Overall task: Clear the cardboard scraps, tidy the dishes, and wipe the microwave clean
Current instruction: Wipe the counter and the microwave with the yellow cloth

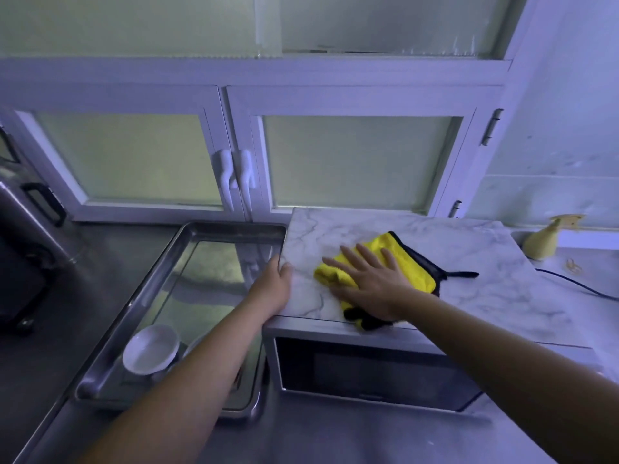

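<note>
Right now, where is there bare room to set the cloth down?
The microwave top is bare behind and right of the cloth, which the right hand presses flat. The far half of the tray, beyond the bowl, is bare too. Crowded: the top's left edge, gripped by the left hand, and the tray's near end.

Two frosted-glass cabinet doors (124,159) are standing closed behind the steel counter (83,262), their white handles (225,172) meeting at the centre. A metal tray (234,227) is lying on the counter. A dark appliance (23,262) is sitting at far left. A pale yellow bottle (541,244) and a black cable (576,283) are resting at right.
</note>
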### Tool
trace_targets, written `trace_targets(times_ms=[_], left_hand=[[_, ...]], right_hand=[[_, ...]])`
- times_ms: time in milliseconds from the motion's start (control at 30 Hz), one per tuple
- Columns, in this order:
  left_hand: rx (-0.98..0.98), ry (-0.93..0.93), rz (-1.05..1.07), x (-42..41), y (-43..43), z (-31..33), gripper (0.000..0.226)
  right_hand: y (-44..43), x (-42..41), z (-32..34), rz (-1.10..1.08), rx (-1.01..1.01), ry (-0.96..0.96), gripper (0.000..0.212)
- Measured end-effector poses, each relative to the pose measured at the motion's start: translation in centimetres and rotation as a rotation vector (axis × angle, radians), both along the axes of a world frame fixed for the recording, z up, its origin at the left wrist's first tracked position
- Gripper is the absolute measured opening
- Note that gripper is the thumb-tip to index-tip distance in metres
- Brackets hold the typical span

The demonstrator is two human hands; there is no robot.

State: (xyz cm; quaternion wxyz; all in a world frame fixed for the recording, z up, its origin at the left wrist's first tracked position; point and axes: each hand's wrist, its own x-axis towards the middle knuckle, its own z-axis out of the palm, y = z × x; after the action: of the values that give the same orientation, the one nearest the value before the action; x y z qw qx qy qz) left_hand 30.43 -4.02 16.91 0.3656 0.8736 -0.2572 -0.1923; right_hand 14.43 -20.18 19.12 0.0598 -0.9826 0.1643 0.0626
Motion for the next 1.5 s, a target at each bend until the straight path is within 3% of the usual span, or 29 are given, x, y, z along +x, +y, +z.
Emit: trace_targets(times_ms=[133,267,333,667,833,1067,1367,1500], left_hand=[[0.154,-0.109,-0.007,-0.3,-1.2,0.9,0.045],[0.280,-0.187,-0.030,-1.5,-2.0,1.2,0.079],[0.334,-0.289,-0.109,-2.0,-1.8,0.6,0.080],[0.358,-0.431,-0.146,-2.0,-1.9,0.0,0.071],[0.355,-0.420,-0.134,-2.2,-1.6,-0.1,0.065],[0.408,-0.349,-0.161,-2.1,-1.5,0.7,0.060],[0.512,-0.431,-0.218,-2.2,-2.8,0.6,0.065],[0.406,-0.551,-0.285,-4.1,-4.2,0.6,0.065]], right_hand=[[1.1,-7.0,0.2,0.205,0.005,0.009,0.059],[-1.1,-10.6,0.8,0.364,-0.001,0.053,0.058],[-2.3,-10.5,1.0,0.384,0.021,0.059,0.058],[-10.5,0.7,0.6,0.068,0.010,0.010,0.052],[-13.2,6.5,0.5,-0.140,-0.036,-0.010,0.061],[-10.2,5.8,0.2,-0.393,-0.010,-0.040,0.063],[-0.5,-8.4,-0.7,-0.127,0.025,-0.067,0.064],[-0.4,-12.2,-0.2,-0.059,0.019,-0.046,0.061]])
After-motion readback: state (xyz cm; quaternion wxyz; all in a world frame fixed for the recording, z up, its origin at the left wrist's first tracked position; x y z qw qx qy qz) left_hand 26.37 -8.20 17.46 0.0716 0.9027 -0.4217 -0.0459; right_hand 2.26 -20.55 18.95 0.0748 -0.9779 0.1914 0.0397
